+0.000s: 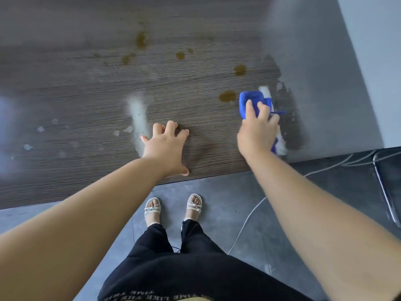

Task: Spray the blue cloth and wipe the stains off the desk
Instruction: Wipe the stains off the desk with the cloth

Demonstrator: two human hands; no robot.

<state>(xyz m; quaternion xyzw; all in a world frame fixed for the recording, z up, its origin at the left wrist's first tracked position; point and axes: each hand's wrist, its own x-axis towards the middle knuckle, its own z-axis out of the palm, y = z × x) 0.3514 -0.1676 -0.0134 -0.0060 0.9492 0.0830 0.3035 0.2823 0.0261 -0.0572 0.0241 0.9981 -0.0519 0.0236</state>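
While the left hand (167, 146) just props on the wood-grain desk (76, 88) with fingers spread and holding nothing, a whitish smear (137, 114) sits right beside it. Brown stains (227, 96) dot the middle, nearest one just left of the blue cloth (251, 99), which the right hand (258, 129) grips toward the desk's right side.

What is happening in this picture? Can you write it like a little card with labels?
right hand: grips the blue cloth on the desk
left hand: rests on the desk, fingers spread, holding nothing
nearest stain: brown spot just left of the blue cloth
other stains: several brown spots farther back
floor: grey, with a white cable
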